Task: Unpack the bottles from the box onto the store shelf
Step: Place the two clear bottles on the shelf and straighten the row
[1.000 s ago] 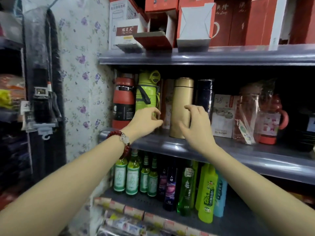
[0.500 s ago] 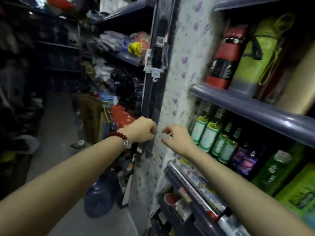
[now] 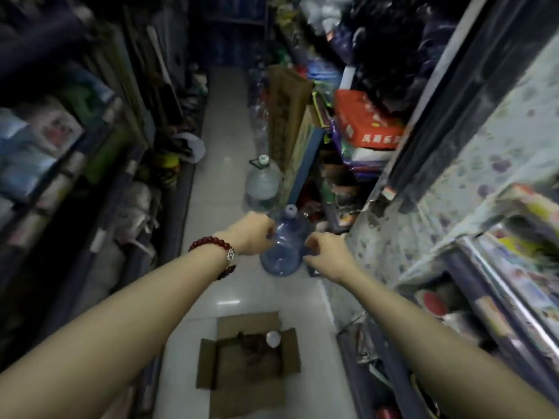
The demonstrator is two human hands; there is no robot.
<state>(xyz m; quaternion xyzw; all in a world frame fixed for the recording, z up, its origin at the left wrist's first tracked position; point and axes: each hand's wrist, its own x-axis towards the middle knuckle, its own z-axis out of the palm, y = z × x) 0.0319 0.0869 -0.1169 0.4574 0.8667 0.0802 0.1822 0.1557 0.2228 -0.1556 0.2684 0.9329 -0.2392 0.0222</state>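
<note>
L fingers (image 3: pixel 267 229): loosely curled, holding nothing; hang in the air, in line w/ the blue jug behind but not on it, as far as I can tell.
R fingers (image 3: pixel 311 241): also loosely curled, nothing pinched; thumb + forefinger close, gap unclear thru blur.
L hand (image 3: pixel 252 235): held out in front, red bead bracelet (image 3: pixel 211 244) on wrist.
R hand (image 3: pixel 328 255): held out beside L, near but apart.
Box (image 3: pixel 249 362): open cardboard, flaps out, on the floor (image 3: pixel 230 285) below & between the forearms, well under both hands.
Bottle (image 3: pixel 273 338): one pale round cap shows at the box's far edge; body hidden in the dark inside. Something dark beside it, can't tell what.
Handling (guess): if it's a flask, then stiff, smooth wall, prob. light if empty; could slip or dent if dropped on tile.
Where to grip (guess): round the body just below the cap, other hand under the base once it clears the flaps.
Shelf (image 3: pixel 484 267): store shelf edges on the R, blurred.
Other: blue jug (image 3: pixel 282 246) + clear jug (image 3: pixel 262 182) stand on the floor further up the aisle, not part of the job.
Step (guess): hands free, reach down into box for next bottle.
</note>
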